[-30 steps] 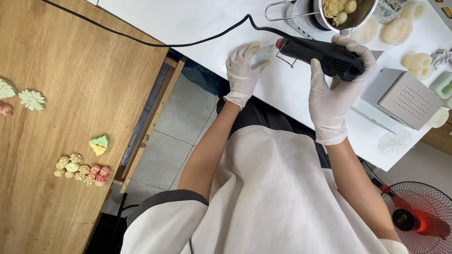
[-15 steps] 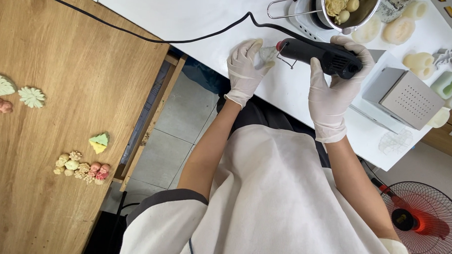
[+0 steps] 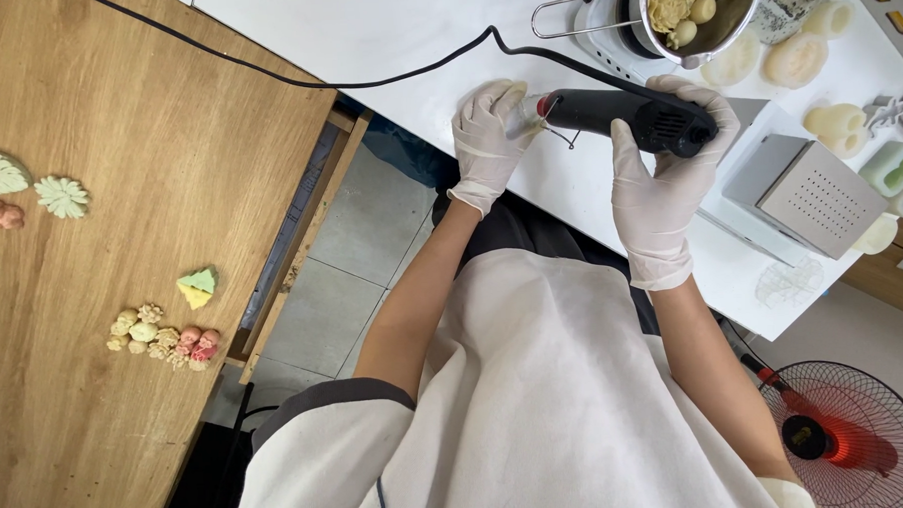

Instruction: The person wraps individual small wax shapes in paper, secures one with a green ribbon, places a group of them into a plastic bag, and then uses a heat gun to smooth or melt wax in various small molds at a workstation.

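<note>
Right hand grips heat gun — left hand cups small piece.

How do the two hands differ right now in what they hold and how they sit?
The right hand wraps around the black corded heat tool; the left hand cups a small pale piece at the tool's nozzle. The right hand sits nearer the metal bowl, the left farther away. Both wear white gloves.

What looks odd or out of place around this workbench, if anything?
Nothing looks spilled or broken. One oddity: the black cord of the heat tool in the gloved right hand trails across the wooden table. The left hand holds a small pale piece at its nozzle.
</note>
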